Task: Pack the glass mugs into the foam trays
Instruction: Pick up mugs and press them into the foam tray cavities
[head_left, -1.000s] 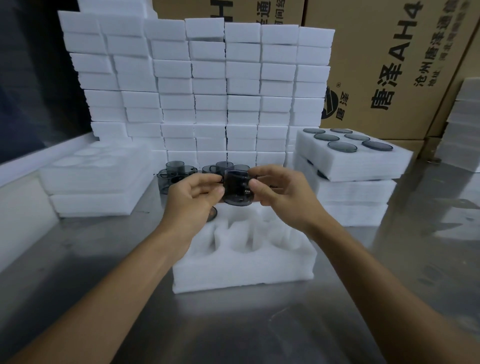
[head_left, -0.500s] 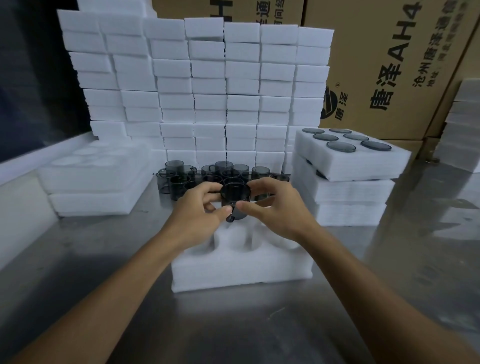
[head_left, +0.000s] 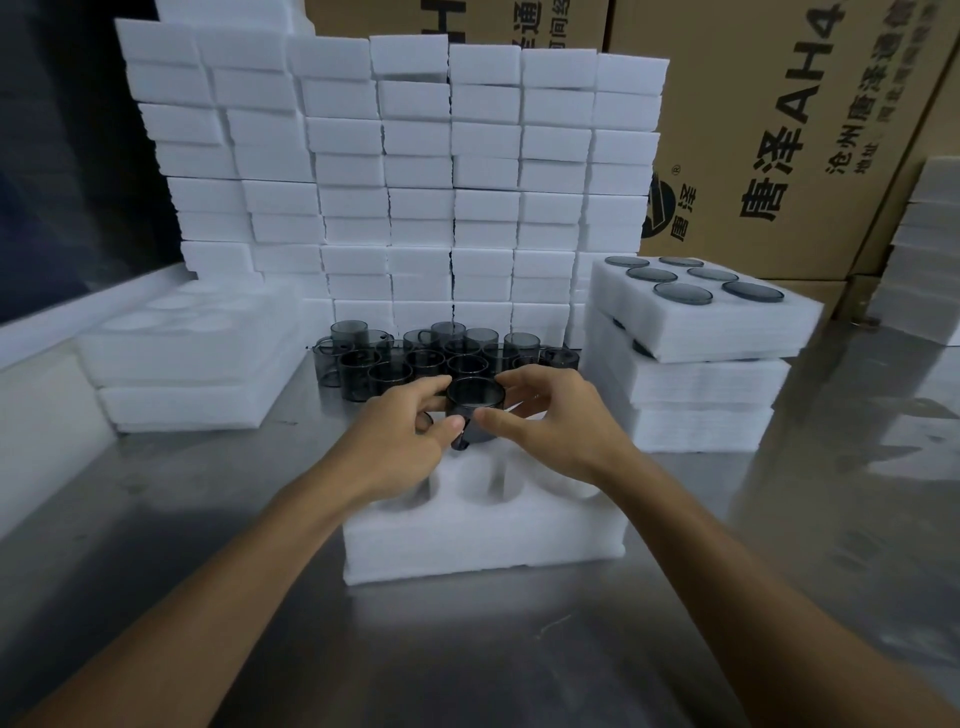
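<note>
Both hands pinch one glass mug (head_left: 475, 404) — upright, mouth up.
I see left hand (head_left: 402, 436) and right hand (head_left: 558, 423) holding it over the foam tray (head_left: 483, 540).

Both arms extended forward, left hand (head_left: 402, 431) and right hand (head_left: 558, 423) fingers curled, facing inward
</note>
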